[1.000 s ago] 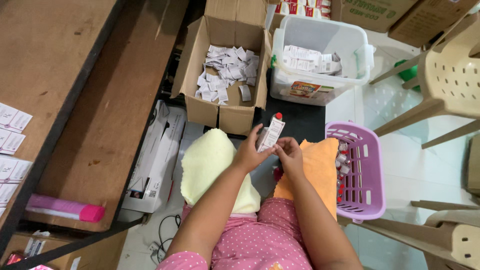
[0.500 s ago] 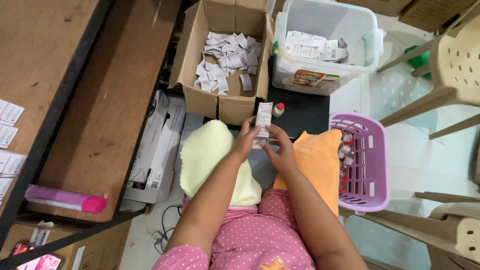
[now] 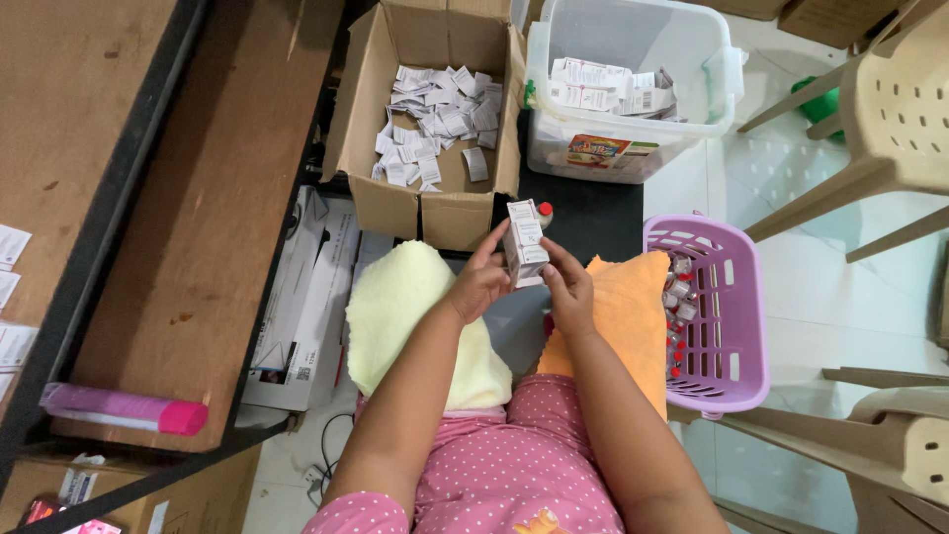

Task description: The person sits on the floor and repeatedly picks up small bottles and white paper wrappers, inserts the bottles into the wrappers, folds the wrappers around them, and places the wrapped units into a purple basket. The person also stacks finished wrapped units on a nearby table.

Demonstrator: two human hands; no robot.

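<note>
Since half a second ago, both hands have turned the small white carton (image 3: 524, 243) so it stands more upright, and the red-capped vial (image 3: 545, 210) now peeks from behind its top. At far left a pink tube (image 3: 124, 408) lies on the brown table (image 3: 198, 198). Next comes the cardboard box (image 3: 435, 213) of folded leaflets, then a yellow towel (image 3: 400, 307). The left hand (image 3: 477, 285) pinches the carton's left side with fingers closed on it; the right hand (image 3: 570, 290) grips its right edge likewise. Beyond sit an orange towel (image 3: 628, 316), a clear plastic tub (image 3: 633, 59) and a purple basket (image 3: 727, 307) of vials.
</note>
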